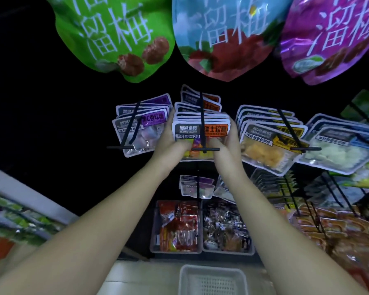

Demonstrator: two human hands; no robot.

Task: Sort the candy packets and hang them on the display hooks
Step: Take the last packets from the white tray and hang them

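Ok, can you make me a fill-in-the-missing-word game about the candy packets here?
1. The left hand and right hand hold the middle stack, whose label is ____.
2. The left stack has a ____ label.
3. The right stack holds ____ candy.
4. The big bag above the middle stack is mainly ____.
Missing words: orange; purple; yellow; blue.

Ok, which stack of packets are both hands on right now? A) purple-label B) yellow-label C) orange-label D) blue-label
C: the left hand and right hand grip opposite sides of the orange-label stack hanging on the middle hook.
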